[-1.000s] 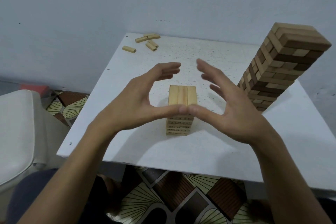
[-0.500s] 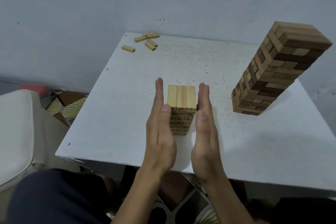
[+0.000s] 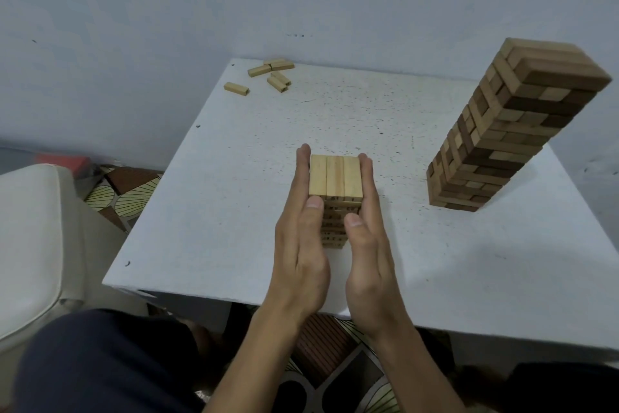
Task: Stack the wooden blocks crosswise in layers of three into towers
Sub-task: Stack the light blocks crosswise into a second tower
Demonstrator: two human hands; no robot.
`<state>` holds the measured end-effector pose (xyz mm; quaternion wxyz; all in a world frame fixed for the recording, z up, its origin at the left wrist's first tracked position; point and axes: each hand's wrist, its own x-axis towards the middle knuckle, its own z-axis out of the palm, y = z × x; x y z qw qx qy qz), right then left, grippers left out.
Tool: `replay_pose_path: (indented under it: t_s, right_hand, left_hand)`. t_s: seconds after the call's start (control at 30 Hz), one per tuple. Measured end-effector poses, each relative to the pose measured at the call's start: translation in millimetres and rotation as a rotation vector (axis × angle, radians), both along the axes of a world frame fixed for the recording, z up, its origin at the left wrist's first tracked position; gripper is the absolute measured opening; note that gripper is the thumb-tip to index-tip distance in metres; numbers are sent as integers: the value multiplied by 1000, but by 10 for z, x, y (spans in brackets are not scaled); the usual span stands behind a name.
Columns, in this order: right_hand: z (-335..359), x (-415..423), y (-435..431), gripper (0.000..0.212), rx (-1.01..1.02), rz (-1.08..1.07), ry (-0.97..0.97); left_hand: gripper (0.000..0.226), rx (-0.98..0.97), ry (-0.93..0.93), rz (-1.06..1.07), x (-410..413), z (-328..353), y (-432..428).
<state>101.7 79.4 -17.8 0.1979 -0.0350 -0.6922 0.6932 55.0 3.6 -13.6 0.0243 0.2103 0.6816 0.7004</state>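
From the head camera, I have both hands flat against the short tower of pale wooden blocks near the middle of the white speckled square table. My left hand presses its left side and my right hand its right side. The fingers are straight and the thumbs laid along the near face, so the palms squeeze the tower rather than curl round it. The top layer shows three blocks side by side, running away from me.

Well apart to the right stands a tall tower of mixed light and dark brown wooden blocks. A few loose pale wooden blocks lie scattered at the far left corner, near the pale blue wall. A white cushioned seat sits at left over patterned floor tiles.
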Motion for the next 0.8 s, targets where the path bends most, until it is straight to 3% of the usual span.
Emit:
replay_pose_path:
  t_s: [0.23, 0.37, 0.57, 0.8]
  right_hand:
    - [53, 17, 59, 64, 65, -21, 11]
    - [111, -2, 381, 80, 221, -30, -32]
    - [239, -119, 886, 83, 325, 222, -167]
    - [344, -268, 940, 74, 349, 306, -177]
  left_hand:
    - [66, -26, 17, -63, -42, -5, -76]
    - [87, -136, 144, -137, -237, 74, -282]
    - [105, -289, 148, -341, -615, 239, -499]
    - [104, -310, 129, -422, -809, 259, -482]
